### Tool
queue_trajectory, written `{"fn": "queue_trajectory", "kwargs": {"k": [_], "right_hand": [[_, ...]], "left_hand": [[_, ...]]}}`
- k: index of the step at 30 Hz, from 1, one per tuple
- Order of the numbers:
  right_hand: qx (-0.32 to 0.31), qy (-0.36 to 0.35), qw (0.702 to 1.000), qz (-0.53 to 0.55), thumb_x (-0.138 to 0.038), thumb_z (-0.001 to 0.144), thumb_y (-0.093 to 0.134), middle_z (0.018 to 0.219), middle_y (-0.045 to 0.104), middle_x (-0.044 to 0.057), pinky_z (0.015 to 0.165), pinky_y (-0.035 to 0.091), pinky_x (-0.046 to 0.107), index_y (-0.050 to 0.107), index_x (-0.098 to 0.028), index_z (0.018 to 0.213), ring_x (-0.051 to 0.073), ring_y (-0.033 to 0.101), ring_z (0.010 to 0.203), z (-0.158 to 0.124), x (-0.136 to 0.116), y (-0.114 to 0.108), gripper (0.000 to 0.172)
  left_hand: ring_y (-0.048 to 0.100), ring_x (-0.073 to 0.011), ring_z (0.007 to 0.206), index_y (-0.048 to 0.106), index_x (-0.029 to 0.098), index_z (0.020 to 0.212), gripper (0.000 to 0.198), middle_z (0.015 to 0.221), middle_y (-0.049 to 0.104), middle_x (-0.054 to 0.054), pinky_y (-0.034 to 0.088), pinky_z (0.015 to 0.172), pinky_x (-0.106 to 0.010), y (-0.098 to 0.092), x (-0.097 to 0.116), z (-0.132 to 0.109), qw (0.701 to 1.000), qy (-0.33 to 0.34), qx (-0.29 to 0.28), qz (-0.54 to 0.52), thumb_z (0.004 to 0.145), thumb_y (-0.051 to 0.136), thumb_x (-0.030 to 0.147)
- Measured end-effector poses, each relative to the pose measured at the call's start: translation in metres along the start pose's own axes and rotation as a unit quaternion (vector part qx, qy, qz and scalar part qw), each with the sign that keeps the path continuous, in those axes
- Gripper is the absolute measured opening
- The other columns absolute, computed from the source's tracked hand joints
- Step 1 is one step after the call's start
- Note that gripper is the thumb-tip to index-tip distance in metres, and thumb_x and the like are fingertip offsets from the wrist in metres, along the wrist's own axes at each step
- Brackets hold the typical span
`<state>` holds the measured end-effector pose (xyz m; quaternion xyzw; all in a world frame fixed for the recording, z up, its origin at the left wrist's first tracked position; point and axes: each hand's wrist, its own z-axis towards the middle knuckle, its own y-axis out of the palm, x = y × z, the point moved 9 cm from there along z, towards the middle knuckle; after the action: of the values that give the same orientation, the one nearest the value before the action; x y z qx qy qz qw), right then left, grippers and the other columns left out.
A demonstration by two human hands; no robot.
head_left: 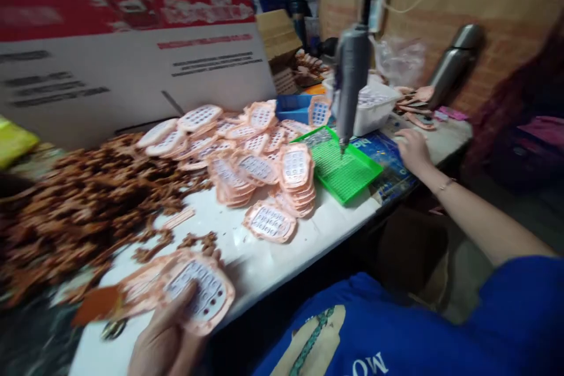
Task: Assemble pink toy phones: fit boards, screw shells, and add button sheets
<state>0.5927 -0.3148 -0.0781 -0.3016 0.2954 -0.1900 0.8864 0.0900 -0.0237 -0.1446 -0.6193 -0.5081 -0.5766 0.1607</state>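
My left hand [165,335] is closed on a peach-rimmed plastic panel [214,282], thumb across its white face. Rows of small round marks cover that face, and a few near the lower edge are dark. Under and behind this panel lies another peach piece [141,279]; whether the hand also holds it I cannot tell. My right hand [412,150] is stretched out at the right, fingers loosely bent and slightly blurred, with nothing visible in them. It is nearest the blue printed sheet [383,155] beside a green tray [348,188]. A grey electric screwdriver [352,76] hangs over the tray, tip down.
Stacked similar panels [296,167] cover the middle of the white table [264,264]. Brown moulded pieces [97,200] are heaped at left before a large printed carton [132,64]. Farther back stand a white bin [374,114] and a steel flask [458,59].
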Motion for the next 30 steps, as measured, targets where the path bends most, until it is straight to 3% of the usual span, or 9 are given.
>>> {"fn": "queue_trajectory", "kwargs": {"k": [1,4,7,9,12,16,21,26,30], "right_hand": [[0.023,-0.014,0.999,0.018,-0.026,0.091,0.051,0.109,0.067,0.016,0.102,0.043,0.051,0.069,-0.018,0.101,0.03,0.06,0.112,-0.005,-0.014,-0.008,0.022],[0.069,-0.069,0.991,0.094,-0.027,0.091,0.05,0.121,0.065,0.011,0.111,0.035,0.048,0.067,-0.031,0.115,0.03,0.053,0.127,-0.024,-0.061,-0.029,0.03],[0.04,-0.208,0.97,0.122,-0.018,0.083,0.063,0.125,0.066,0.002,0.111,0.039,0.047,0.059,-0.048,0.128,0.03,0.057,0.123,-0.055,-0.129,-0.03,0.054],[-0.072,-0.317,0.936,0.134,-0.014,0.079,0.066,0.124,0.067,0.005,0.109,0.041,0.051,0.053,-0.046,0.136,0.032,0.061,0.117,-0.085,-0.184,-0.009,0.067],[-0.149,-0.468,0.846,0.208,-0.011,0.08,0.061,0.114,0.071,0.01,0.101,0.047,0.054,0.058,-0.033,0.134,0.03,0.066,0.108,-0.139,-0.265,0.007,0.059],[-0.192,-0.514,0.787,0.281,-0.009,0.084,0.058,0.11,0.073,0.009,0.099,0.051,0.05,0.067,-0.022,0.113,0.024,0.064,0.111,-0.179,-0.335,0.029,0.033],[-0.217,-0.527,0.762,0.306,-0.008,0.087,0.054,0.105,0.073,0.009,0.094,0.054,0.045,0.069,-0.019,0.105,0.023,0.064,0.106,-0.196,-0.377,0.047,0.026],[-0.272,-0.513,0.758,0.297,-0.006,0.089,0.049,0.105,0.071,0.009,0.09,0.055,0.044,0.067,-0.019,0.107,0.023,0.063,0.102,-0.2,-0.383,0.063,0.028],[-0.295,-0.494,0.754,0.316,-0.006,0.089,0.051,0.104,0.07,0.01,0.085,0.056,0.042,0.065,-0.017,0.11,0.022,0.063,0.099,-0.203,-0.383,0.065,0.028]], "left_hand": [[0.065,-0.0299,0.11,0.059,0.039,0.131,0.061,0.113,0.072,0.002,0.061,0.091,-0.038,-0.007,-0.003,-0.003,0.998,-0.012,0.045,-0.036,0.076,0.063,0.014],[0.074,-0.0259,0.093,0.053,0.021,0.138,0.064,0.105,0.076,-0.01,0.06,0.089,-0.041,-0.004,-0.008,-0.01,0.987,-0.042,0.094,-0.12,0.078,0.057,-0.001],[0.075,-0.0245,0.089,0.052,0.012,0.137,0.059,0.103,0.076,-0.014,0.061,0.088,-0.043,0.005,-0.008,-0.012,0.978,-0.048,0.099,-0.177,0.08,0.053,-0.003],[0.075,-0.0224,0.089,0.05,0.013,0.138,0.06,0.105,0.076,-0.013,0.059,0.09,-0.041,0.01,-0.009,-0.013,0.975,-0.043,0.088,-0.202,0.081,0.053,-0.004],[0.073,-0.0251,0.096,0.049,0.011,0.139,0.059,0.109,0.074,-0.016,0.056,0.096,-0.043,0.015,-0.013,-0.018,0.972,-0.043,0.06,-0.225,0.081,0.055,-0.001],[0.071,-0.0257,0.103,0.048,0.011,0.139,0.06,0.114,0.072,-0.016,0.054,0.099,-0.042,0.006,-0.011,-0.026,0.969,-0.029,0.044,-0.239,0.081,0.057,0.001],[0.069,-0.0263,0.109,0.046,0.016,0.142,0.064,0.116,0.072,-0.014,0.051,0.103,-0.044,-0.035,0.008,-0.038,0.966,0.027,0.095,-0.24,0.08,0.058,0.001],[0.071,-0.0243,0.102,0.047,0.014,0.141,0.062,0.115,0.072,-0.014,0.054,0.099,-0.042,-0.081,0.031,-0.052,0.952,0.082,0.163,-0.247,0.081,0.053,-0.002],[0.072,-0.023,0.098,0.05,0.011,0.137,0.058,0.11,0.074,-0.013,0.053,0.1,-0.042,-0.085,0.029,-0.056,0.946,0.078,0.183,-0.257,0.08,0.053,-0.001]]}}
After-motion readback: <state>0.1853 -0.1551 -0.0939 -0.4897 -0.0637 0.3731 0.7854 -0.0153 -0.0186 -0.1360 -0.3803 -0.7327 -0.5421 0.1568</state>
